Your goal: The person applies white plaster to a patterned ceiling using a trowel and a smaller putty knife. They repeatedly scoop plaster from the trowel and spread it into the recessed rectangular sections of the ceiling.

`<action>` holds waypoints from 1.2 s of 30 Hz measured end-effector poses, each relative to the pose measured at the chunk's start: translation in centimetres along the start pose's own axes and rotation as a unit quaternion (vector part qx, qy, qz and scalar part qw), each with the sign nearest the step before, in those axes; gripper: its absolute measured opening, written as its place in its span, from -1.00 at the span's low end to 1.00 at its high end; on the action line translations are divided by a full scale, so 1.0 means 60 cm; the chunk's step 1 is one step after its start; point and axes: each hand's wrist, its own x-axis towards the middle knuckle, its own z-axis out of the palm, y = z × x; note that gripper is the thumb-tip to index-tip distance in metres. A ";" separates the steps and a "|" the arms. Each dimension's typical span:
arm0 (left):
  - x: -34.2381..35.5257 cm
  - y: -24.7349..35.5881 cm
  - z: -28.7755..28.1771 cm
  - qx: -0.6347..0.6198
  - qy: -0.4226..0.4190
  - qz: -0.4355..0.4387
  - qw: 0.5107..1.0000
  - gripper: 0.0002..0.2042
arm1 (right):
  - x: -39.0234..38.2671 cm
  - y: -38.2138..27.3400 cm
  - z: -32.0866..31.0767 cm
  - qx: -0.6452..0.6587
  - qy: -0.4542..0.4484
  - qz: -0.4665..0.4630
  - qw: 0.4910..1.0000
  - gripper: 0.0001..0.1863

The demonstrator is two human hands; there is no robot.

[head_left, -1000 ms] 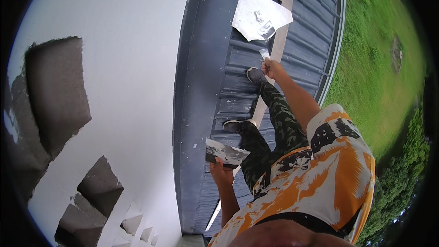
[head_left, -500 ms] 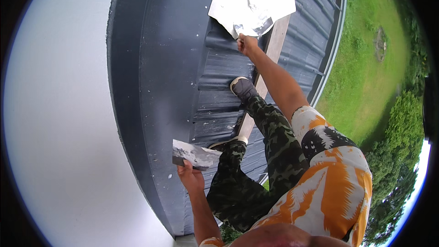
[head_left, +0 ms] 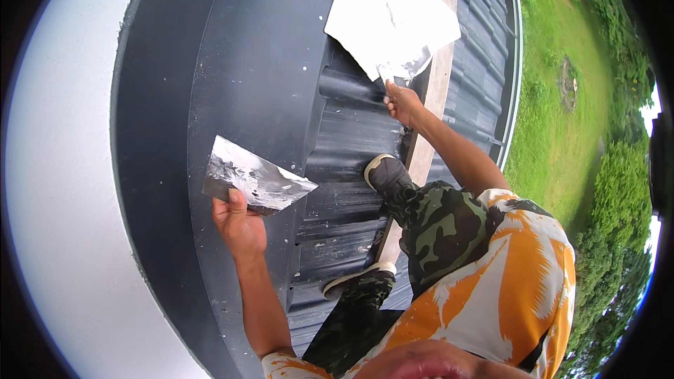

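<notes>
My left hand (head_left: pixel 240 228) grips a flat, roughly four-sided plate (head_left: pixel 263 179) by its near edge, thumb on top. White and grey paste is smeared over the plate's face. Farther off and to the right, my right hand (head_left: pixel 402 102) is closed on a putty knife (head_left: pixel 384 76), its handle mostly hidden by my fingers. The knife's blade is at the near corner of a bright white sheet (head_left: pixel 351 10). Grey smears show near that corner, and the sheet's middle is too bright to make out fully.
Dark ribbed metal roofing (head_left: pixel 351 126) lies under my feet, beside smooth dark flashing (head_left: pixel 246 49) against a white wall (head_left: pixel 63 189). A wooden plank (head_left: pixel 439 77) runs along the roof by my shoes (head_left: pixel 387 174). Past the gutter edge (head_left: pixel 517 63), grass (head_left: pixel 544 98) lies below.
My left hand has lifted the plate up and leftward, away from my knee and over the flashing. My right hand with the putty knife has come slightly nearer. The view has shifted a little.
</notes>
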 end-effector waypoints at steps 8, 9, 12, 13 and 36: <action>0.011 -0.027 -0.022 0.020 -0.017 0.041 0.999 -0.65 | 0.003 -0.010 -0.004 0.015 -0.017 -0.030 0.999 -0.54; 0.009 -0.033 -0.029 0.017 -0.013 0.050 0.999 -0.65 | -0.001 -0.022 -0.016 -0.039 0.025 -0.024 0.999 -0.54; -0.008 -0.039 -0.034 0.012 0.006 0.059 0.998 -0.66 | 0.030 -0.069 -0.101 -0.201 0.151 -0.157 0.955 -0.28; -0.019 -0.035 -0.038 0.019 0.014 0.059 0.998 -0.66 | 0.028 -0.075 -0.090 -0.373 0.359 -0.320 0.793 -0.10; -0.123 -0.074 -0.106 -0.002 0.071 0.049 0.996 -0.62 | 0.183 -0.147 -0.238 -0.386 0.198 -0.362 0.825 -0.48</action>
